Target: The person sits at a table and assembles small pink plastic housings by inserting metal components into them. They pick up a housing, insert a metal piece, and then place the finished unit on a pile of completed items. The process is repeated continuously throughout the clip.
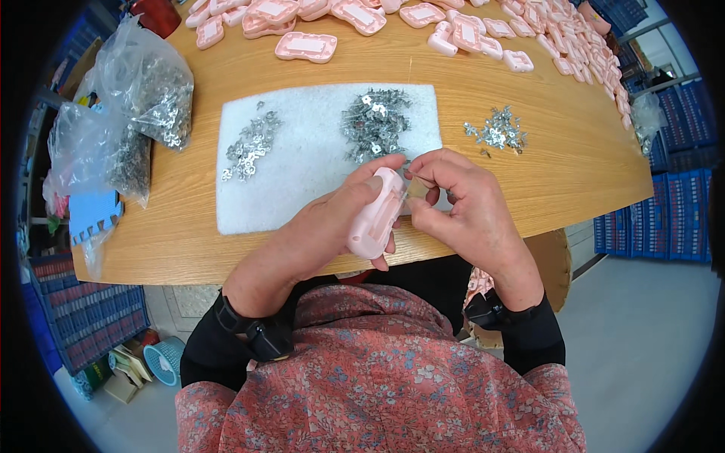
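Note:
My left hand (332,208) is wrapped round a pale pink plastic casing (371,225), which is held tilted above the near edge of a white foam mat (302,189). A recessed opening in the casing faces my right hand (472,204). The fingers of that hand are pinched together close beside the casing, with a tan patch at the fingertips; whatever they hold is too small to make out. Just beyond my hands, a dense pile of small metal clips (375,124) lies on the mat. A looser group of metal clips (253,147) is spread over its left side.
More metal pieces (498,130) lie on the wooden table (544,177) right of the mat. Many pink casings (306,47) cover the far edge and far right. Clear plastic bags of metal parts (162,98) stand at the left, near a blue foam piece (94,215).

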### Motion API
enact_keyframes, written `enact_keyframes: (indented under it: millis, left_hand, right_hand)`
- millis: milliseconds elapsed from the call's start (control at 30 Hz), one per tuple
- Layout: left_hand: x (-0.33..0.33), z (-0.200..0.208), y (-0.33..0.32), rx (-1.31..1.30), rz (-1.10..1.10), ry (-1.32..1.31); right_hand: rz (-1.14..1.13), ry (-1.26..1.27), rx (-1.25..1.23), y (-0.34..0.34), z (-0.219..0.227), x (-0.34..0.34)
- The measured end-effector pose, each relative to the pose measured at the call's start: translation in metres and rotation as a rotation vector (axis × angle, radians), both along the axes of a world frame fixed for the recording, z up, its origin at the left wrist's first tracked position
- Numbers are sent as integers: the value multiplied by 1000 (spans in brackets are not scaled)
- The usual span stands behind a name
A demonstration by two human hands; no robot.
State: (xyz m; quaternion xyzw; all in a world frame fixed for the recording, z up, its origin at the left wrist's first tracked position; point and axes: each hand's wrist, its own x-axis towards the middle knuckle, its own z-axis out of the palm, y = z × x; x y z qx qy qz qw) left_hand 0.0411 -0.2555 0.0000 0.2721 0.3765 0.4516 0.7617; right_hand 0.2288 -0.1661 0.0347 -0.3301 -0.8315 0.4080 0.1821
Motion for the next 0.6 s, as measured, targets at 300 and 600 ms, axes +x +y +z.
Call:
enact_keyframes:
  millis: [300, 600]
  left_hand:
    - [7, 4, -1, 32, -8, 140]
    - [1, -5, -1, -2, -20, -17]
  right_hand:
    - [-45, -116, 54, -4, 2, -4]
    - [-114, -2, -260, -6, 0, 1]
